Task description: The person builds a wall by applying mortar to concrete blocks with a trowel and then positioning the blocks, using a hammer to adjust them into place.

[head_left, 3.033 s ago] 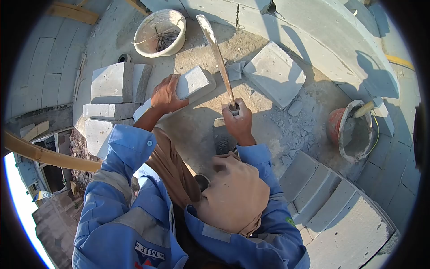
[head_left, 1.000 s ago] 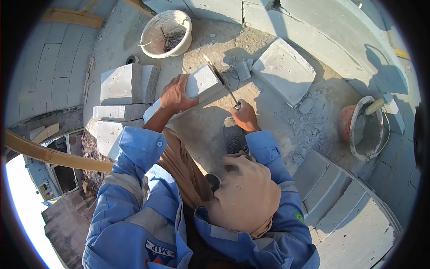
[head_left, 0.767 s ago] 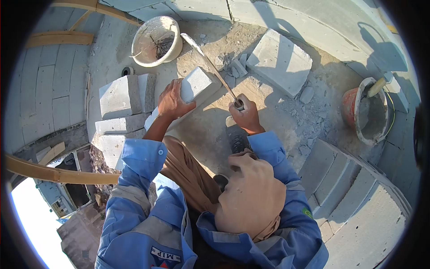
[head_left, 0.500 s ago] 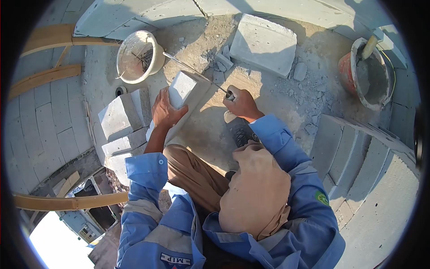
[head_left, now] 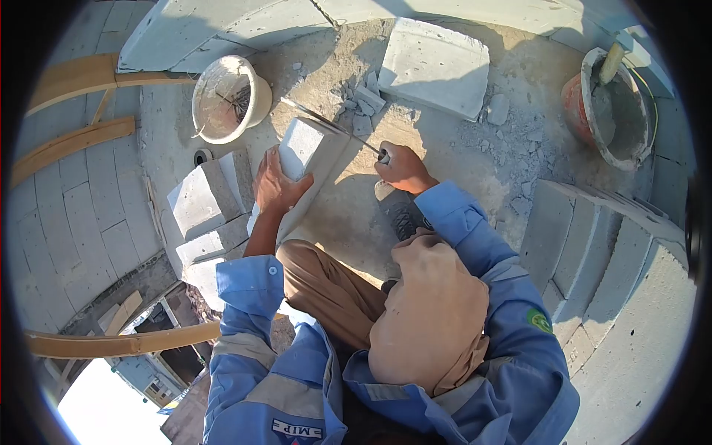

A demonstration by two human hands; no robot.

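A light grey concrete block (head_left: 300,148) stands on end in front of my knees. My left hand (head_left: 278,182) grips its near left side, the thumb spread across the lit face and the fingers over the edge. In my right hand (head_left: 404,165) is the handle of a long thin-bladed tool (head_left: 326,122), closed in my fist. Seen nearly edge-on, the blade slants across the far edge of the block, its tip up and to the left. Whether it is toothed I cannot make out.
A white bucket (head_left: 259,100) with dark bits inside stands ahead left. At the far right is a red mortar bucket (head_left: 575,111). A large block (head_left: 437,63) lies ahead among rubble (head_left: 367,96). Cut blocks (head_left: 200,200) sit at left, stacked blocks (head_left: 571,245) at right.
The tool's tip has come slightly back and to the right, along with my right hand. My left hand and the block keep their places; the view has shifted a little.
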